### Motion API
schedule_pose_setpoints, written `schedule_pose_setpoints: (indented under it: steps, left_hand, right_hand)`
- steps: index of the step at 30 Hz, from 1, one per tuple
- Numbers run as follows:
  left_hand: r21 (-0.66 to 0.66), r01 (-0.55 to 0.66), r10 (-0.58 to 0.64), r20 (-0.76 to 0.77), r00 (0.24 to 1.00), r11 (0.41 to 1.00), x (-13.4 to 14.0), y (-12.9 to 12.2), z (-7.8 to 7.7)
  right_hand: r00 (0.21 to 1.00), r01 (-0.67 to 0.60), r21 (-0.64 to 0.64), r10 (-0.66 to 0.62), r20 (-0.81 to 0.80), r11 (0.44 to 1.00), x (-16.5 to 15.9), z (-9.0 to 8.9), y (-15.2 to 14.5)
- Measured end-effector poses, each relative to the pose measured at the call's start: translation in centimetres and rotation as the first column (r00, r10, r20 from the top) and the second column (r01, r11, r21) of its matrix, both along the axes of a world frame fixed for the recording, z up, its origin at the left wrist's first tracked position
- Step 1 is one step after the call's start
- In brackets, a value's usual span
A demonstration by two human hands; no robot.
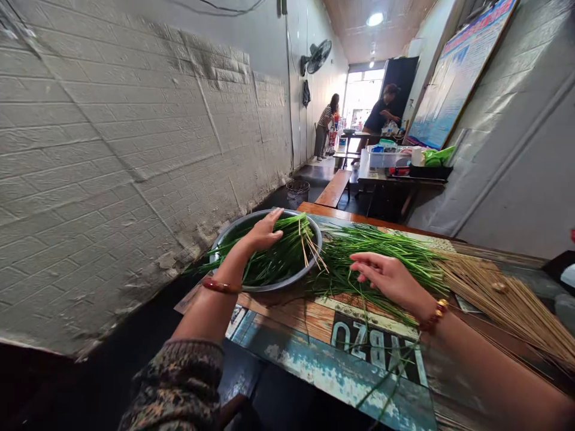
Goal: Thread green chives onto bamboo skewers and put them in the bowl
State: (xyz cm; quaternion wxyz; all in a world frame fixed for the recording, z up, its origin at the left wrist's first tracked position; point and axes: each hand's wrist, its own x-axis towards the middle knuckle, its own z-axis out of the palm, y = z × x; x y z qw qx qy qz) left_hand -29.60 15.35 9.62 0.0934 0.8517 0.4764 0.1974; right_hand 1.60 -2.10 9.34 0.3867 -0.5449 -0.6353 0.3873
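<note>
My left hand [265, 232] is over a metal basin [216, 244], fingers stretched out and nothing in its grasp. In the basin lie green chives [278, 257], with thin bamboo skewers [309, 242] sticking out at the right side. My right hand [381, 274] hovers by a loose heap of chives [386, 242] on the table. Its fingers are half bent and apart, with no item visible between them. Right of this heap rests a big bundle of bamboo skewers [498, 293].
The patterned tabletop [287, 353] has stray chive blades near its front edge. Beyond it are a wooden bench [335, 188], a bucket [297, 193] and a table with a plastic bin [386, 158]. Two people are at the back. A brick-patterned wall [135, 131] runs along the left.
</note>
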Motion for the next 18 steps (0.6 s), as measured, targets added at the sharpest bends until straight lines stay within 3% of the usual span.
schedule_pose_setpoints:
  steps: [2,7,11,15,18]
  left_hand:
    - [-0.006,-0.004,0.004,-0.028,1.000,1.000,1.0,0.1,-0.1]
    - [-0.112,-0.119,0.077,-0.320,0.944,0.987,3.5,-0.5,-2.4]
    - [-0.100,-0.123,0.066,-0.445,0.893,0.987,4.2,-0.9,-2.7]
    - [-0.033,-0.164,0.138,-0.389,0.911,0.986,4.1,-1.1,-1.3]
    - [0.037,-0.133,0.137,-0.196,0.971,0.990,3.6,-2.2,-0.3]
  right_hand:
    - [0.999,0.043,-0.043,-0.043,0.000,0.998,1.9,-1.2,-1.7]
    - [0.996,0.089,-0.086,-0.089,0.005,0.992,6.0,-4.4,-5.7]
    - [0.990,0.133,-0.111,-0.137,-0.033,0.985,8.7,-5.5,-8.4]
    - [0.988,0.153,-0.081,-0.154,-0.002,0.985,10.6,-5.9,-10.0]
    - [0.991,0.112,-0.003,-0.111,0.071,0.994,11.2,-6.7,-10.8]
